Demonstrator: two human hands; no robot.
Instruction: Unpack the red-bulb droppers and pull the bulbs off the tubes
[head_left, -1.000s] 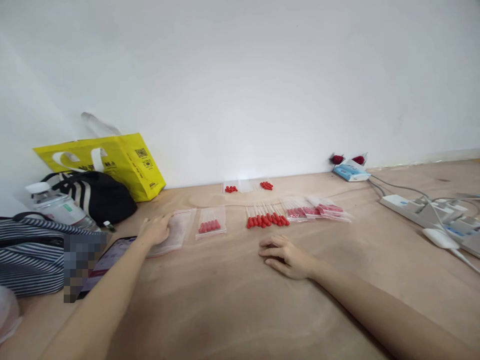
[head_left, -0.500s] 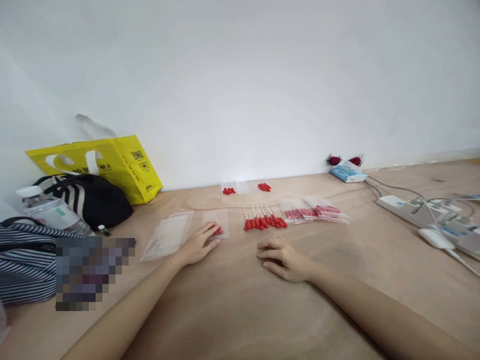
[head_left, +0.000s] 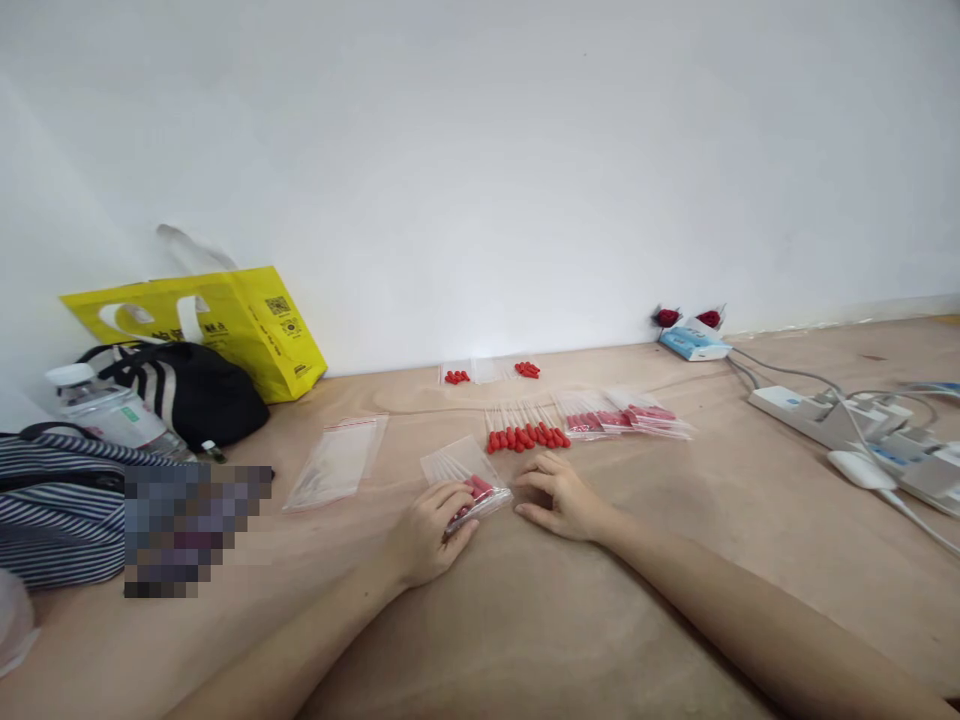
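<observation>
My left hand (head_left: 435, 530) has its fingers over the lower left part of a small clear zip bag (head_left: 457, 462), gripping it near the table. Inside the bag are several red-tipped sticks (head_left: 482, 487), partly covered by my fingers. My right hand (head_left: 564, 500) rests on the table beside the bag's right end, fingers loosely bent with a gap to the thumb. Whether its fingertips touch the bag I cannot tell. Beyond the hands lies a row of loose red-tipped sticks (head_left: 526, 437). Flat bags (head_left: 337, 462) lie to the left.
Filled bags (head_left: 626, 416) overlap right of the row. More bags with red tips (head_left: 527, 370) lie by the wall. At left are a yellow bag (head_left: 281, 345), a black bag (head_left: 214, 390) and a bottle (head_left: 112, 410). A power strip (head_left: 817, 415) with cables and a blue packet (head_left: 695, 343) are at right.
My left hand has moved right and nearer, bringing the filled bag with it to a slanted position by my right hand. My right hand has shifted only slightly.
</observation>
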